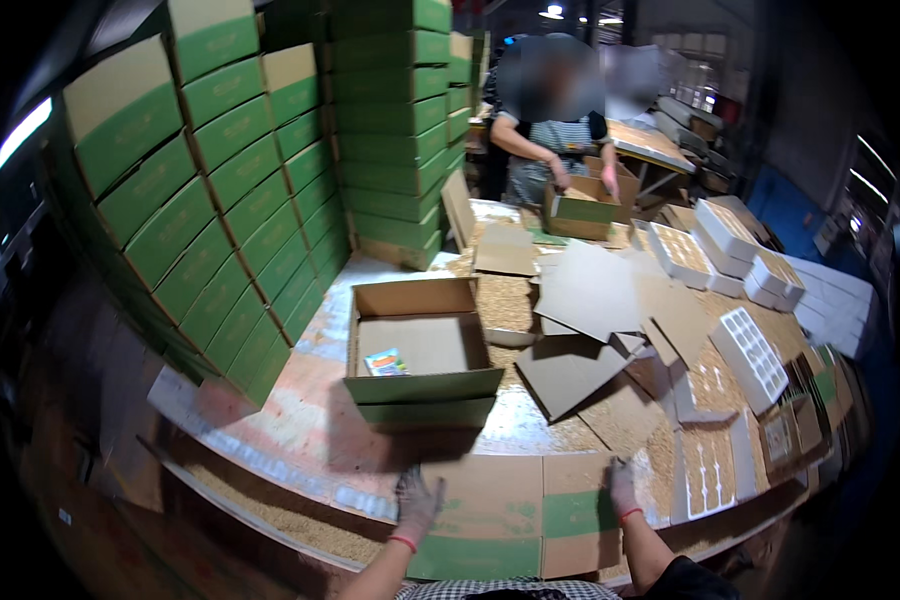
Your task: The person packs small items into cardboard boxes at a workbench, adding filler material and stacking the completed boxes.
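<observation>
A flattened brown and green cardboard box point(487, 502) lies at the table's near edge. My left hand point(418, 504), in a thin glove, is at its left edge with the fingers apart. At its right edge is my right hand point(621, 484), also gloved; whether it grips the cardboard cannot be told. Beyond my left hand stands an upright cardboard box point(427, 386) with its top open, green outside, with a small colourful packet point(386, 362) lying on its bottom.
Tall stacks of green boxes point(217, 217) rise at the left. Loose cardboard sheets point(589, 289) and white foam trays point(750, 360) lie among wood shavings at centre and right. Across the table, a co-worker point(562, 142) has both hands at another box point(581, 214).
</observation>
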Motion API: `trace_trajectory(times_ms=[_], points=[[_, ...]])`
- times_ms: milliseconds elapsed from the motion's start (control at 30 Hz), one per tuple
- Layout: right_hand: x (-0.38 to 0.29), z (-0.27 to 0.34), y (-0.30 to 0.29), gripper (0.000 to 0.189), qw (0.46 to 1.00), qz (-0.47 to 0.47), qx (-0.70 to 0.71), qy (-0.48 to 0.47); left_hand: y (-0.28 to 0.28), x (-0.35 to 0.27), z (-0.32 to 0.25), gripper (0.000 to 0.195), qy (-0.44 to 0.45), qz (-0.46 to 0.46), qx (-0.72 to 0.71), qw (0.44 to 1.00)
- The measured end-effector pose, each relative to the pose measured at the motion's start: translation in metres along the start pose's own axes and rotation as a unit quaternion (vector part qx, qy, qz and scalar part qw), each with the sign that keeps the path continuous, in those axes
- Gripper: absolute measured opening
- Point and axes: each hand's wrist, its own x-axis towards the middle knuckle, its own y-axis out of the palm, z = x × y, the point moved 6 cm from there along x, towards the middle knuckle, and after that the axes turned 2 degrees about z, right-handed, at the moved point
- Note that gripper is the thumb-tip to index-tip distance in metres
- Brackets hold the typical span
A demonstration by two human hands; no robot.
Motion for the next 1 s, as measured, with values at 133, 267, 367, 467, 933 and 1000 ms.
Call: trace_trajectory(times_ms=[133,267,367,467,933,1000], points=[[-0.018,0.034,-0.096,0.069,0.928,-0.037,0.370,-0.025,-0.028,-0.025,-0.045,0.090,0.011,-0.011,-0.202,0.979],[-0.018,0.069,-0.250,0.054,0.817,-0.197,0.524,-0.141,-0.110,-0.059,-0.102,0.095,0.105,-0.151,-0.314,0.931],[-0.016,0.061,-0.266,0.060,0.712,-0.229,0.627,-0.220,-0.187,-0.110,-0.193,0.101,0.328,-0.420,0.016,0.846],[-0.045,0.072,-0.264,0.064,0.826,-0.143,0.486,-0.245,-0.201,-0.112,-0.275,0.084,0.416,-0.248,0.182,0.856],[-0.154,0.113,-0.334,0.020,0.652,-0.080,0.365,-0.660,-0.206,-0.043,-0.267,0.045,0.235,0.146,0.033,0.960],[-0.151,0.131,-0.330,0.018,0.649,-0.066,0.358,-0.668,-0.171,-0.060,-0.249,0.060,0.218,0.095,0.071,0.969]])
